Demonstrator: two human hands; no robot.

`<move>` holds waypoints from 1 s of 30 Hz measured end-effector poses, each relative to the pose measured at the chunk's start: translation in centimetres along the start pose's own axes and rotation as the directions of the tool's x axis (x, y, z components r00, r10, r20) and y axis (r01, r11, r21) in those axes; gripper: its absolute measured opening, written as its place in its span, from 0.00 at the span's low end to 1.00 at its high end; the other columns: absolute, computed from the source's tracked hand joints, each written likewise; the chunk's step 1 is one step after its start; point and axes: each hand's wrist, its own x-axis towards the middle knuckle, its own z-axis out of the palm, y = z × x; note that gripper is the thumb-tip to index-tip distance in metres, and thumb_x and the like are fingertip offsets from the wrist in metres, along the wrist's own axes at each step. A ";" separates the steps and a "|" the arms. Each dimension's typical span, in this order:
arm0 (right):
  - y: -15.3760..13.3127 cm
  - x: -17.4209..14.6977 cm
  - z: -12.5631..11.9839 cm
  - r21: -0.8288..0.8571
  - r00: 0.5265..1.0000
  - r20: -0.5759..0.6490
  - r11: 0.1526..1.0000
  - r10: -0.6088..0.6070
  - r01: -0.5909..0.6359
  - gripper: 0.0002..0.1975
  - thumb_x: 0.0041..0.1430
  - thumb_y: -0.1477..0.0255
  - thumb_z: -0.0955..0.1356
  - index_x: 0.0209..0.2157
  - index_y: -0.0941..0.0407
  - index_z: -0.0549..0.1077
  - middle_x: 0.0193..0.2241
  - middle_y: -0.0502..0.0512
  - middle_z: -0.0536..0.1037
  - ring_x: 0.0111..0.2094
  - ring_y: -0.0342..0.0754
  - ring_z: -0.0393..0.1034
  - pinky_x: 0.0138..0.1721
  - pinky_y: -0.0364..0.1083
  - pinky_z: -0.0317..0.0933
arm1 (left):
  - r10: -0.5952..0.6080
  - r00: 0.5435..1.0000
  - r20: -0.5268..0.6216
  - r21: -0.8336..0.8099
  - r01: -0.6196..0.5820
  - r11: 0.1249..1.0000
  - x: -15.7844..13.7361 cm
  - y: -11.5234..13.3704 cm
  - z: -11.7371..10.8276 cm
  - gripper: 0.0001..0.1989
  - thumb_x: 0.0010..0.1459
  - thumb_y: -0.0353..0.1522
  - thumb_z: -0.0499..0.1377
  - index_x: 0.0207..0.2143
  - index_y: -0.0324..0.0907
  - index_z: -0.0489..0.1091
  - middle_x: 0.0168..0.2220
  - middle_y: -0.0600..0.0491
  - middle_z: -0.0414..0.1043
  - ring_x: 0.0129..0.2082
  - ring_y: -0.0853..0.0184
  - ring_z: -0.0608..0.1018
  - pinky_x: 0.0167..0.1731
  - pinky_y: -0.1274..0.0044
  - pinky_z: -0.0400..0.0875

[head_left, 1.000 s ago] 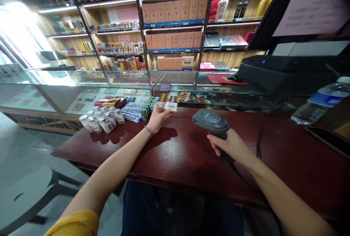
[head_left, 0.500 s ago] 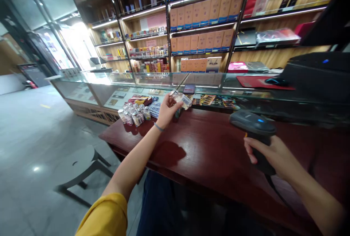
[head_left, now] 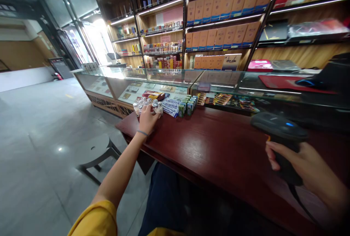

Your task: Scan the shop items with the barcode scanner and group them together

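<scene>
My left hand (head_left: 148,120) is at a cluster of small clear jars (head_left: 136,107) with shiny lids on the left end of the dark red table. Its fingers are closed around one jar, mostly hidden by the hand. Right of the jars lie blue-and-white packets (head_left: 171,107), then small green boxes (head_left: 188,105) in rows. Behind the jars lie red and yellow packs (head_left: 152,94). My right hand (head_left: 306,165) grips a black barcode scanner (head_left: 280,128) by its handle, above the table's right side; its cable hangs down.
The dark red table (head_left: 199,144) stands against a glass display counter (head_left: 169,77). A grey stool (head_left: 95,150) is at the left front. Colourful packs (head_left: 222,99) lie behind the counter glass. A red mat (head_left: 284,83) with a mouse (head_left: 307,82) is on the counter, before stocked shelves.
My left hand has moved left with the jar, from above the green boxes down to the jar cluster. My right hand still holds the scanner. The view has turned left.
</scene>
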 end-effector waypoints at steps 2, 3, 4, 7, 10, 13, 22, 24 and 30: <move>0.3 0.2 -0.3 0.002 1.000 0.007 1.000 -0.004 0.004 0.17 0.50 0.54 0.74 0.23 0.52 0.73 0.20 0.56 0.71 0.17 0.49 0.64 0.20 0.49 0.59 | 0.025 1.000 0.009 0.061 -0.026 0.998 -0.5 -0.2 0.4 0.17 0.53 0.34 0.65 0.45 0.42 0.68 0.41 0.47 0.68 0.43 0.56 0.74 0.47 0.66 0.71; 0.5 0.3 -0.4 0.001 1.000 0.011 1.000 -0.005 0.005 0.16 0.50 0.54 0.74 0.23 0.51 0.74 0.20 0.56 0.71 0.18 0.49 0.64 0.20 0.49 0.60 | 0.036 0.999 0.016 0.089 -0.037 0.995 -0.8 -0.2 0.5 0.18 0.54 0.34 0.65 0.47 0.42 0.68 0.42 0.45 0.68 0.44 0.55 0.74 0.48 0.65 0.71; 0.6 0.4 -0.4 0.002 1.000 0.010 1.000 -0.005 0.005 0.16 0.51 0.54 0.74 0.24 0.51 0.74 0.20 0.56 0.71 0.18 0.49 0.64 0.20 0.50 0.60 | 0.042 0.999 0.024 0.114 -0.045 0.992 -1.0 -0.2 0.7 0.19 0.55 0.34 0.64 0.48 0.42 0.67 0.44 0.44 0.68 0.46 0.53 0.74 0.48 0.64 0.71; 0.8 0.5 -0.5 0.002 1.000 0.003 1.000 0.007 -0.007 0.16 0.52 0.54 0.73 0.25 0.51 0.74 0.21 0.56 0.72 0.18 0.49 0.64 0.20 0.50 0.60 | 0.047 0.996 0.069 0.179 -0.059 0.982 -1.5 -0.2 1.1 0.22 0.57 0.34 0.62 0.53 0.41 0.64 0.48 0.41 0.67 0.48 0.51 0.74 0.48 0.64 0.71; 0.9 0.6 -0.4 -0.010 1.000 -0.002 1.000 0.008 -0.008 0.17 0.52 0.54 0.73 0.23 0.52 0.73 0.20 0.56 0.72 0.18 0.48 0.64 0.20 0.49 0.60 | 0.069 0.992 0.105 0.218 -0.091 0.972 -1.8 -0.2 1.5 0.23 0.58 0.33 0.62 0.55 0.41 0.62 0.49 0.41 0.68 0.49 0.52 0.75 0.48 0.65 0.72; 0.8 0.5 -0.4 0.003 1.000 0.001 1.000 0.022 -0.022 0.18 0.51 0.53 0.74 0.24 0.53 0.72 0.20 0.54 0.72 0.18 0.47 0.64 0.20 0.48 0.60 | 0.094 0.989 0.116 0.235 -0.119 0.965 -1.9 0.1 1.4 0.26 0.59 0.32 0.62 0.58 0.40 0.59 0.50 0.41 0.68 0.52 0.53 0.74 0.50 0.66 0.71; 0.9 0.3 -0.3 -0.025 0.999 0.037 1.000 -0.019 0.020 0.21 0.51 0.52 0.73 0.27 0.55 0.71 0.20 0.51 0.72 0.18 0.45 0.65 0.20 0.45 0.61 | 0.037 0.980 0.196 0.379 -0.110 0.919 -2.4 0.8 0.8 0.28 0.63 0.35 0.58 0.63 0.43 0.55 0.56 0.42 0.65 0.47 0.56 0.78 0.41 0.71 0.75; 1.0 0.4 -0.3 -0.027 0.999 0.032 0.999 -0.020 0.021 0.21 0.51 0.51 0.73 0.27 0.55 0.71 0.20 0.50 0.72 0.18 0.45 0.65 0.20 0.45 0.61 | 0.060 0.980 0.187 0.344 -0.123 0.931 -2.4 0.5 0.8 0.30 0.62 0.33 0.58 0.64 0.42 0.54 0.58 0.40 0.62 0.49 0.55 0.77 0.43 0.70 0.75; 0.7 0.5 0.0 -0.047 1.000 0.021 0.999 -0.017 0.018 0.22 0.49 0.49 0.73 0.23 0.55 0.71 0.18 0.52 0.71 0.16 0.46 0.64 0.19 0.45 0.60 | 0.105 0.977 0.184 0.247 -0.150 0.957 -2.2 -0.1 1.0 0.31 0.60 0.27 0.57 0.65 0.43 0.53 0.60 0.38 0.57 0.51 0.54 0.75 0.47 0.65 0.75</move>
